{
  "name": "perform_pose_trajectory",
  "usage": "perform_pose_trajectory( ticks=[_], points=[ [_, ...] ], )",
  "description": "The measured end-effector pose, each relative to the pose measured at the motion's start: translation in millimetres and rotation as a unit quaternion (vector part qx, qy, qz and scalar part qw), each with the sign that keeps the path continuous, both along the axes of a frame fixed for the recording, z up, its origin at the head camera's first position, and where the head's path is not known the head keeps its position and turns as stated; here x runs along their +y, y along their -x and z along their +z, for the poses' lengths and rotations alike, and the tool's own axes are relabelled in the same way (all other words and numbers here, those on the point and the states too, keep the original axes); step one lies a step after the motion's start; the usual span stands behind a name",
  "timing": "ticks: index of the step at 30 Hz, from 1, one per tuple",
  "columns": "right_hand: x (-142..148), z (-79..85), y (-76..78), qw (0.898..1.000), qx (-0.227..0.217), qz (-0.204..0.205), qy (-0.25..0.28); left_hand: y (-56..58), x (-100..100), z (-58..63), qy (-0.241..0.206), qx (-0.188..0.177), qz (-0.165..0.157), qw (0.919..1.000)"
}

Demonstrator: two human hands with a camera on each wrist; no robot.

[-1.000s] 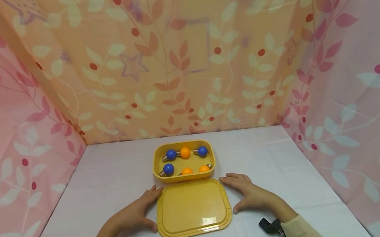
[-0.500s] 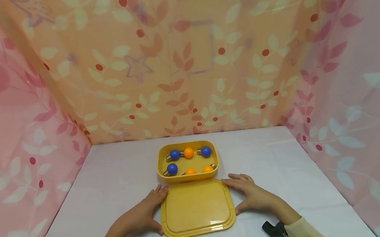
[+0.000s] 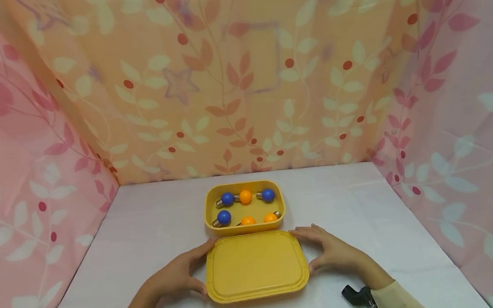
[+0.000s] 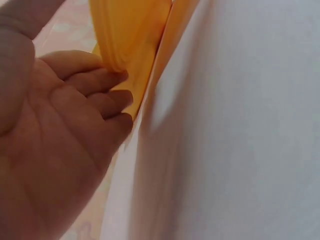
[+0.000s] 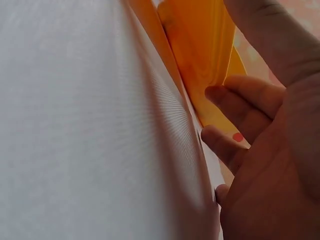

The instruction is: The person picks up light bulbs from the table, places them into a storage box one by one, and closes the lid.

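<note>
A yellow rectangular lid (image 3: 256, 266) with a raised rim is between my two hands in the head view. My left hand (image 3: 175, 274) grips its left edge, thumb at the near corner and fingers at the far corner. On the opposite edge my right hand (image 3: 337, 253) holds it the same way. Both wrist views show the lid (image 4: 131, 30) raised off the cloth, with fingertips (image 5: 216, 93) under its rim. Just beyond it stands an open yellow box (image 3: 246, 229) containing blue bulbs (image 3: 224, 217) and orange bulbs (image 3: 245, 197) with metal screw bases.
White cloth (image 3: 157, 216) covers the table. A patterned orange curtain (image 3: 243, 102) hangs behind, with pink curtains (image 3: 28, 186) at the sides. Black camera mounts (image 3: 358, 295) sit at both wrists.
Both hands have closed in on the lid's side edges. The lid has risen off the table and looks slightly larger. The box and bulbs stay as they were.
</note>
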State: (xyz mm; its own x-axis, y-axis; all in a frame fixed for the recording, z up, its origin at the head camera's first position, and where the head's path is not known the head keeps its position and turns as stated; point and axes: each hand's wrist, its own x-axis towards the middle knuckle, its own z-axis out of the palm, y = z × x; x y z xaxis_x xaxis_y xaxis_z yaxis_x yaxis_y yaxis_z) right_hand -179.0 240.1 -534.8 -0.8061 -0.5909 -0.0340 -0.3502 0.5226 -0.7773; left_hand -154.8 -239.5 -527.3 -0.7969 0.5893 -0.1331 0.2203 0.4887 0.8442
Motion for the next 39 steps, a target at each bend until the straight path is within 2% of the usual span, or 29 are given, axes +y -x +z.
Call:
perform_pose_trajectory(
  ticks=[4, 11, 17, 24, 31, 39],
  points=[
    [-2.1, 5.4, 3.3, 1.000, 0.020, 0.005, 0.009, 3.8, -3.6, 4.8, -0.051, -0.015, -0.002, 0.9986],
    [-3.0, 5.8, 2.3, 0.998, 0.032, 0.008, 0.049, 4.2, -8.1, 3.2, -0.120, -0.044, -0.006, 0.9918],
    [-3.5, 4.2, 2.2, 0.998, 0.025, 0.003, 0.055, 3.8, -8.6, 2.9, -0.154, -0.039, -0.012, 0.9872],
    [-5.6, 4.9, 4.3, 0.997, 0.043, 0.012, 0.063, 5.0, -9.8, 6.0, -0.186, -0.031, -0.012, 0.9819],
    [-9.5, 9.0, 1.1, 0.996, 0.015, 0.000, 0.088, 5.0, -10.9, 4.8, -0.230, -0.036, -0.012, 0.9723],
    [-12.2, 11.8, -1.6, 0.991, -0.019, -0.008, 0.132, 4.2, -10.7, 4.0, -0.247, -0.030, -0.010, 0.9685]
  ],
)
